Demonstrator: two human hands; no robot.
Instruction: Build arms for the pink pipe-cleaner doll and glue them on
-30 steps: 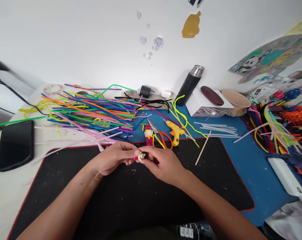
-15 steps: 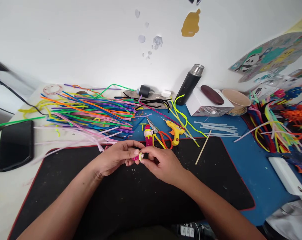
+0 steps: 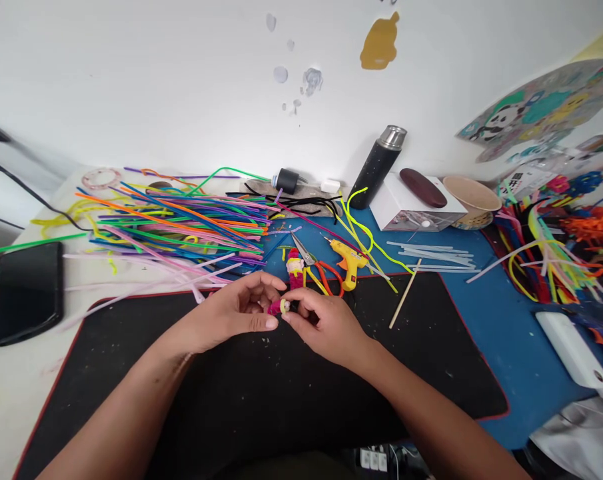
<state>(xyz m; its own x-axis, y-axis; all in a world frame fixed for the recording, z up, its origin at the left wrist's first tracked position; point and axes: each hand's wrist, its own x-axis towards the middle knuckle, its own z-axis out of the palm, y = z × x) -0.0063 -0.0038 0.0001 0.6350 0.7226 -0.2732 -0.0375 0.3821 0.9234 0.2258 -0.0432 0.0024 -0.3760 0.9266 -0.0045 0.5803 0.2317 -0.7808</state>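
Note:
Between the fingertips of my right hand (image 3: 326, 323) is a small magenta and pale-yellow pipe-cleaner piece (image 3: 276, 307), with a whitish end showing. My left hand (image 3: 234, 310) is beside its magenta end, thumb held apart from the curled fingers; whether those fingers touch the piece is hard to tell. Just beyond my hands lies a similar magenta, yellow and cream pipe-cleaner piece (image 3: 295, 265). Close by it are orange-handled scissors (image 3: 326, 270) and a yellow glue gun (image 3: 352, 263).
A black mat (image 3: 241, 407) lies under my hands. Colourful pipe cleaners (image 3: 191, 223) are heaped behind to the left, near a phone (image 3: 25, 292). At the back stand a black flask (image 3: 378, 167) and a white box (image 3: 416, 207). Glue sticks (image 3: 436, 257) and a wooden stick (image 3: 405, 293) lie right.
My left thumb has come away from the small pipe-cleaner piece and dropped lower, opening that hand. My right hand keeps its pinch, and more of the magenta part shows.

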